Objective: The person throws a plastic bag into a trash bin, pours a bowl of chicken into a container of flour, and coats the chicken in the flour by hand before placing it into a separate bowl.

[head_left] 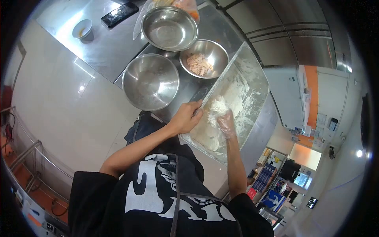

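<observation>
My left hand (187, 117) grips the near left rim of a deep metal tray (252, 67), thumb and fingers closed over its edge. White flour (241, 94) lies in the tray and coats its walls. Inside the tray, my right hand (226, 123) wears a clear plastic glove. Its fingers look bunched at a loose mound of white powder (218, 106), and whatever they hold is hidden by the powder and glove. Just beyond the tray's left rim, a steel bowl (220, 55) contains pale, raw-looking meat pieces (199, 64).
Two more steel bowls, one nearer (150, 83) and one farther (169, 27), stand left of the tray. A phone (119, 15) and a small white cup (82, 29) rest on the steel counter (106, 51). Behind the far bowl is a plastic bag (189, 7). Shelves (268, 173) stand at right.
</observation>
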Demonstrator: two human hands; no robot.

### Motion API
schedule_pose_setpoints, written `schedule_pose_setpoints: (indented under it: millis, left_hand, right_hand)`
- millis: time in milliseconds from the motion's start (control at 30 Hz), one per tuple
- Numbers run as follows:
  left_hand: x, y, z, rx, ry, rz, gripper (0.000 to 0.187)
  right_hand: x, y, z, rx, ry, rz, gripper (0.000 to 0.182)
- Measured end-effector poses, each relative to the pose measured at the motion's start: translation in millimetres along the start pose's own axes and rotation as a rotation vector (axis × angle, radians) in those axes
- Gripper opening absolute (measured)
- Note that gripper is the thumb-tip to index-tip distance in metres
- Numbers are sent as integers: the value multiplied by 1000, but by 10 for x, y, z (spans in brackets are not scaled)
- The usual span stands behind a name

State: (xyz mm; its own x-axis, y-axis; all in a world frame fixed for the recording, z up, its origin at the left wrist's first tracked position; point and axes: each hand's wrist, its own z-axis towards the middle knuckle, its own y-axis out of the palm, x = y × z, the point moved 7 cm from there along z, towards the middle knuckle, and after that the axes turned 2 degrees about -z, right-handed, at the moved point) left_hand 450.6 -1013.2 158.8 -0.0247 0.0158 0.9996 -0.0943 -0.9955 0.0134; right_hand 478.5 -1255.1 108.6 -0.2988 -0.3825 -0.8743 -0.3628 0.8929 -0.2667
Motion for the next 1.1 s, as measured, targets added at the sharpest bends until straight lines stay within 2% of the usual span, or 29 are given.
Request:
schedule_pose_setpoints:
  millis: [33, 67, 133, 167, 233, 267, 333, 367, 433, 467, 500, 567, 600, 700, 733, 800, 833, 900, 933, 1000, 1033, 1100]
  left_hand:
    - [12, 5, 10, -20, 25, 19, 38]
    - [21, -9, 16, -9, 25, 15, 38]
    - [27, -5, 11, -24, 21, -5, 39]
    - [17, -8, 7, -16, 19, -8, 39]
    - [15, -9, 4, 3, 58, 0, 39]
    - [-4, -3, -2, 9, 57, -3, 39]
    - [13, -10, -10, 48, 91, -47, 39]
    - [19, -11, -13, 54, 91, -53, 39]
    - [26, -9, -1, 14, 83, -15, 39]
    - [23, -19, 2, 19, 83, -15, 39]
    - [7, -12, -2, 10, 68, -15, 39]
    - [18, -2, -14, -2, 59, -13, 39]
    - [50, -7, -9, -18, 63, -9, 39]
    - [-16, 0, 26, 6, 93, 12, 39]
    - [-50, 25, 6, 12, 122, 31, 39]
    - [-82, 23, -7, 29, 132, 41, 40]
    - [-79, 31, -7, 42, 152, 45, 40]
    - [-73, 37, -3, 13, 82, -13, 40]
    - [-85, 34, -9, -14, 18, -67, 40]
    - [-48, 20, 0, -31, 40, -27, 39]
    - [-23, 13, 17, -29, 70, 11, 38]
    - [-37, 21, 17, -12, 79, -15, 37]
  right_hand:
    - [-126, -83, -85, 11, -179, -109, 56]
    - [-177, -154, -158, 2, -181, -116, 56]
    - [-134, -310, -291, 19, 14, 2, 62]
    - [-102, -360, -308, 12, 15, -4, 62]
    - [-367, -332, -348, 91, -391, -848, 63]
    - [-436, -348, -347, 86, -393, -851, 63]
    - [-213, -448, -329, -56, 203, -113, 55]
    - [-272, -452, -326, -53, 197, -49, 51]
    - [162, -763, -6, 62, 76, -27, 44]
    - [742, -1014, 298, 106, 16, 29, 42]
    - [1918, -1446, 822, 99, -23, 111, 40]
    - [2592, -1310, 1421, 22, 27, -665, 40]
    - [2549, -1140, 1408, 23, 20, -666, 40]
    - [1848, -324, 921, 113, -349, -720, 45]
    - [1685, -107, 672, 97, -346, -716, 45]
    - [1411, 196, 268, 22, 9, 143, 41]
    - [967, 342, 130, 24, 14, 146, 41]
    - [-31, 902, -231, -316, -350, -991, 53]
    - [-286, 917, -287, -310, -334, -980, 53]
    - [-285, 789, -228, -585, 11, -1282, 52]
    - [-248, 703, -142, -581, 22, -1272, 52]
    - [-348, 518, 14, -303, -189, -725, 47]
